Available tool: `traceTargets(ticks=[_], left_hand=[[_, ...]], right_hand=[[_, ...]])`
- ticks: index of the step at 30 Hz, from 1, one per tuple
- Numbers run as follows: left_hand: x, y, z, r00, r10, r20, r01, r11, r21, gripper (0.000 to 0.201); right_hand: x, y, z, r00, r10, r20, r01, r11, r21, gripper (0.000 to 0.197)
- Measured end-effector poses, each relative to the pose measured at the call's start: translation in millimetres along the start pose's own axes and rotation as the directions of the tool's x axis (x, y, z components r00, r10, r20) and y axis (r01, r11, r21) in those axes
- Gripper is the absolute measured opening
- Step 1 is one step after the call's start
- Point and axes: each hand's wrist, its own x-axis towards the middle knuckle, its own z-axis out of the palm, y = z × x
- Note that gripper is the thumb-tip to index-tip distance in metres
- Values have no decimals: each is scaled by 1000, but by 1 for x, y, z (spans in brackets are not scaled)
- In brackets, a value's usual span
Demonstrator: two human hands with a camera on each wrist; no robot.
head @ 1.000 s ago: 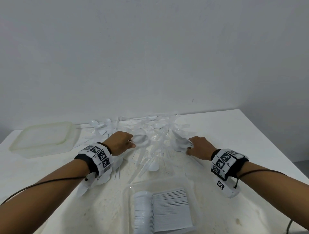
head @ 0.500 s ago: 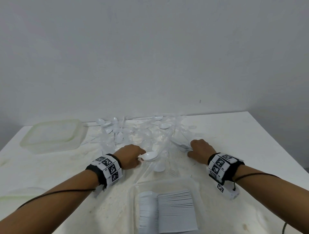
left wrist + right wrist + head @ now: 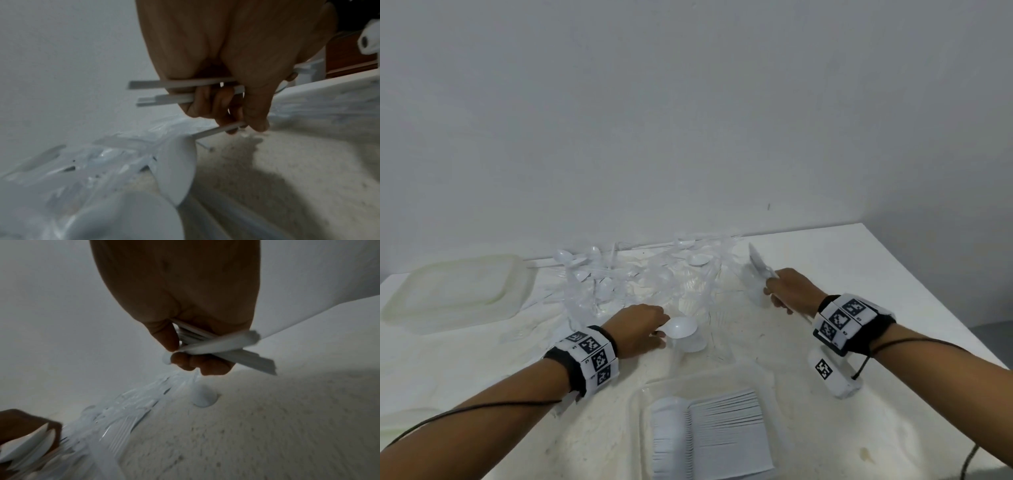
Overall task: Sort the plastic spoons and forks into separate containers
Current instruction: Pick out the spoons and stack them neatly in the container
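- Gripping several white spoons [image 3: 681,327] by the handles, left hand [image 3: 637,329] is curled tight; one could be dropped.
- Right hand [image 3: 791,291] is closed on a crossed utensil bundle [image 3: 224,347]; type unclear, so mis-sorting into the near container [image 3: 643,404] is risked.

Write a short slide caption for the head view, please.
Both hands, left and right, grip white spoons beside the pile, a filled container nearest.

A plain, pale grey wall [image 3: 688,102] fills the upper half of the head view and bears one small dark mark [image 3: 768,207] low on the right. A white table [image 3: 893,274] stands against it; its top is speckled and scuffed, with a yellowish stain [image 3: 864,462] near the front right. At far right the table's edge drops to a grey floor [image 3: 996,339]. Lighting is soft and even.
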Motion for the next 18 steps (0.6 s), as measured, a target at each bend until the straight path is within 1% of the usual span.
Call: traceTargets(ticks=[2,5,7,9,11,13,14,16,17,18], left_hand=[[-4,-4,-8,1000,-16,20,15,1000,25,22],[-10,-8,-23,997,-40,62,35,996,81,21],[-13,-11,-34,995,-58,83,49,993,104,19],[-16,-15,-42,991,-85,105,72,990,119,19],[-19,-19,-47,985,-120,120,106,988,115,16],[-24,-20,-50,981,-148,127,134,985,113,12],[-26,-21,-51,979,-160,122,147,983,110,11],[-33,-24,-52,980,-173,95,167,983,71,12],[-36,-26,-51,982,-175,77,171,984,51,12],[-39,-28,-51,982,-181,60,179,983,36,12]], right_hand=[[4,-2,-8,999,23,-38,-20,995,99,17],[13,-3,-17,995,28,-98,-18,994,104,14],[22,-2,-19,993,-5,-116,7,1000,19,14],[30,1,-18,987,-106,-117,81,976,-201,18],[35,4,-15,970,-231,-72,183,896,-405,19],[40,4,-12,942,-335,15,291,795,-531,19],[42,3,-12,932,-357,67,329,749,-575,19],[45,-3,-14,922,-355,154,368,679,-636,13],[47,-5,-15,920,-342,192,379,649,-659,16],[49,-8,-14,918,-319,233,389,618,-684,25]])
